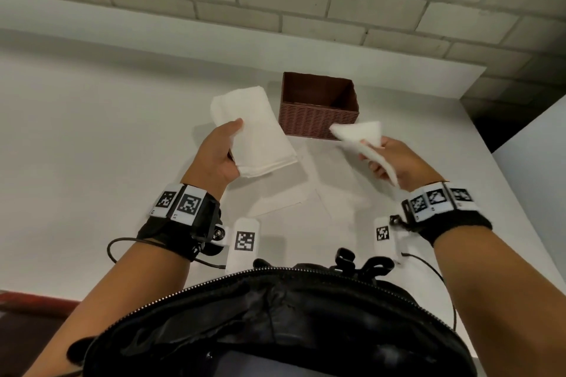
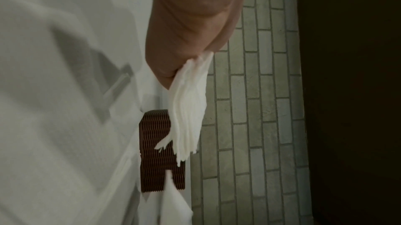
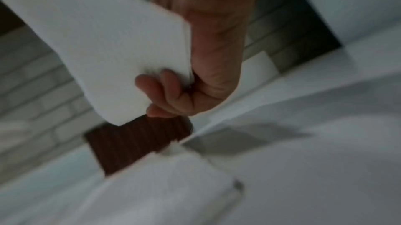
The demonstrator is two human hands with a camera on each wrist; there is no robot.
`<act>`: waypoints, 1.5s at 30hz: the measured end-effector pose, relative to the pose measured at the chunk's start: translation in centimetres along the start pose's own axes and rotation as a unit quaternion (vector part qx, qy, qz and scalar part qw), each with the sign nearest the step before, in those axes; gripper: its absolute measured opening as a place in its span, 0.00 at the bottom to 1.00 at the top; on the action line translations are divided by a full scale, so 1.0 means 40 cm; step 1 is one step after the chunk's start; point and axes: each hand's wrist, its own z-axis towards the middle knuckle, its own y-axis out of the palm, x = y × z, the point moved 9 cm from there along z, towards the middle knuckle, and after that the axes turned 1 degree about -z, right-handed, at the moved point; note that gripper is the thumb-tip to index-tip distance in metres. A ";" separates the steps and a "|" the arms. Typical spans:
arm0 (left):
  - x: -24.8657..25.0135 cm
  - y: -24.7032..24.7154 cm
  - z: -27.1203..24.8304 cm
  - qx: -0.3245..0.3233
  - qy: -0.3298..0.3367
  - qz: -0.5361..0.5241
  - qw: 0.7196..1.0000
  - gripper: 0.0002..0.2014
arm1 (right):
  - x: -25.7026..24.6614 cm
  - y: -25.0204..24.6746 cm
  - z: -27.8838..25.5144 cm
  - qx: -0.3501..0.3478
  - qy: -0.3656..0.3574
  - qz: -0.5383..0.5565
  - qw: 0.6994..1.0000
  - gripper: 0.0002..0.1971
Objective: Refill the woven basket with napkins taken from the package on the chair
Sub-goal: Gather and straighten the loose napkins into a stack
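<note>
Hands both gripping napkins: L (image 1: pixel 219 150) thick stack (image 1: pixel 254 131), R (image 1: pixel 395 162) smaller wad (image 1: pixel 361 135), nr basket (image 1: pixel 318 122)

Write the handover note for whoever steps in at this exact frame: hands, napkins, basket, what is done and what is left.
Left hand: grips the larger napkin stack, held above the table left of the woven basket.
Right hand: pinches a smaller folded napkin bundle just in front of the basket's near right corner.
Basket: upright near the wall; no napkins visible inside.
Done: napkins taken in hand. The package and chair are out of view.
Left: lower both batches into the basket.
</note>
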 end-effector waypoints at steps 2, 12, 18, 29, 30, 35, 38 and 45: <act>0.005 -0.017 0.000 0.014 0.004 -0.003 1.000 0.10 | 0.010 0.044 0.007 -0.011 -0.017 -0.085 0.996 0.08; -0.001 -0.053 -0.007 0.024 0.001 -0.016 1.000 0.04 | -0.003 0.102 0.007 0.001 -0.051 -0.192 0.980 0.14; -0.012 -0.047 -0.007 0.023 -0.004 -0.011 1.000 0.03 | -0.013 0.101 0.001 0.023 -0.060 -0.312 0.948 0.21; -0.028 -0.025 -0.006 0.016 -0.019 -0.007 1.000 0.04 | -0.007 0.130 -0.009 0.000 0.025 -0.535 0.845 0.29; -0.030 -0.025 -0.005 0.016 -0.021 -0.007 1.000 0.04 | -0.003 0.130 -0.008 0.003 0.031 -0.533 0.845 0.29; -0.032 -0.026 -0.001 0.017 -0.024 -0.007 1.000 0.06 | 0.008 0.121 -0.010 0.002 0.034 -0.483 0.875 0.31; -0.027 -0.025 -0.002 0.017 -0.020 -0.005 1.000 0.09 | 0.016 0.114 -0.012 -0.004 0.041 -0.440 0.897 0.31; 0.060 -0.052 -0.005 0.032 0.034 -0.024 0.999 0.05 | -0.062 0.081 -0.019 -0.025 0.001 -0.350 0.936 0.17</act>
